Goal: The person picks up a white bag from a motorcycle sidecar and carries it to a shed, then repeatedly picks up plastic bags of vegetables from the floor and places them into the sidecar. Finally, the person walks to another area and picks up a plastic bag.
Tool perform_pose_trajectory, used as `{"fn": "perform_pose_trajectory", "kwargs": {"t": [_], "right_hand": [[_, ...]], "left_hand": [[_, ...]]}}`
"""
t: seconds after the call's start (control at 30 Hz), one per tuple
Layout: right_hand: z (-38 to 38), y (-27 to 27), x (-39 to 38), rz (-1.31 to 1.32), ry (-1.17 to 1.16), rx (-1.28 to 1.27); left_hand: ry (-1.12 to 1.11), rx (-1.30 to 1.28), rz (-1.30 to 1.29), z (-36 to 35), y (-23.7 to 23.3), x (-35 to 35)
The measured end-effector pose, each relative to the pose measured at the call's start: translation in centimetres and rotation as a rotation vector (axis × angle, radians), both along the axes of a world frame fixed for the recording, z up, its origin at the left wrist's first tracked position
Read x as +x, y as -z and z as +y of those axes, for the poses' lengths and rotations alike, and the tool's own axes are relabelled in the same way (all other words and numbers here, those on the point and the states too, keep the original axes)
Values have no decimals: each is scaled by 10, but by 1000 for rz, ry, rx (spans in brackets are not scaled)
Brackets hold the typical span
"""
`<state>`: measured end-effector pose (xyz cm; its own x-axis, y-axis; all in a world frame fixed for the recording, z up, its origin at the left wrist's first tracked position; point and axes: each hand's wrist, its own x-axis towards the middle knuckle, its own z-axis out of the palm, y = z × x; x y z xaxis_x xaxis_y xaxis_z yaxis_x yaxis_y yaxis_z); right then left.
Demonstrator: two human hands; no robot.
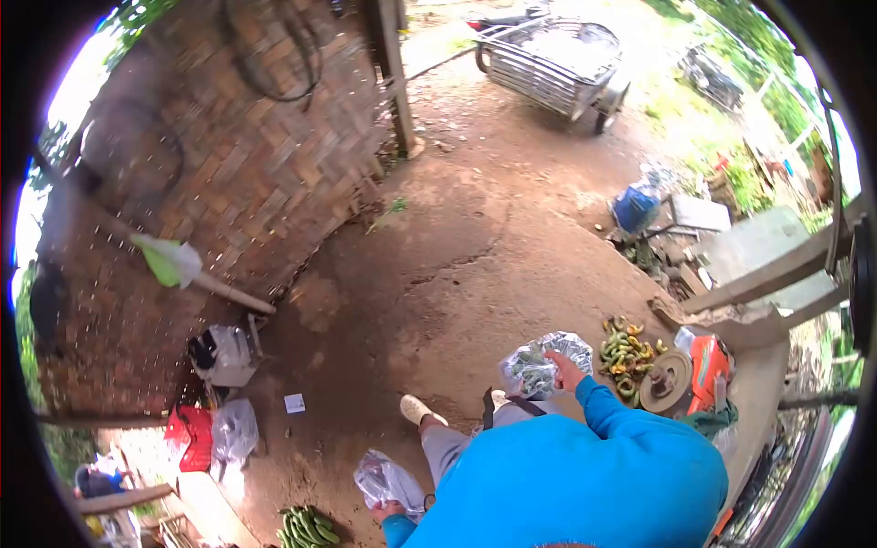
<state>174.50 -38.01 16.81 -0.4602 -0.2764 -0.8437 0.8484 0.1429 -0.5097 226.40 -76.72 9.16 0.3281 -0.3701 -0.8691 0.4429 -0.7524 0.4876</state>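
Note:
My left hand point(391, 511), low in the view beside my leg, is closed on a clear plastic bag point(388, 477) whose contents I cannot make out. On the other side, my right hand point(568, 372) is closed at the edge of a second clear plastic bag point(527, 365) with something green inside. A pile of green and yellow bananas point(626, 352) lies on the ground just right of this bag. Green bananas point(308, 527) also lie on the floor to the left of my left hand.
A round tan lid-like object point(666, 382) and an orange bag point(708, 373) stand right of the bananas. Leftward are a red bag point(188, 438), a white plastic bag point(235, 430) and a woven wall point(228, 155). A cart point(548, 68) and blue container point(635, 208) stand farther off.

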Motion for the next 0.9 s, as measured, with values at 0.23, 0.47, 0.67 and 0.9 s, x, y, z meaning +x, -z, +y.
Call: {"fn": "perform_pose_trajectory", "kwargs": {"t": [0.23,0.47,0.67,0.9], "right_hand": [[152,-10,-18,-113,602,-46],[227,-21,-63,-179,1107,30],[275,-46,-138,-177,1382,39],[298,-115,-272,-8,1432,-61]], "left_hand": [[1403,-1002,-1073,-5,-10,-200],[1349,-720,-360,34,23,-493],[1489,-469,-100,101,42,-751],[1119,303,291,173,-16,-1073]]}}
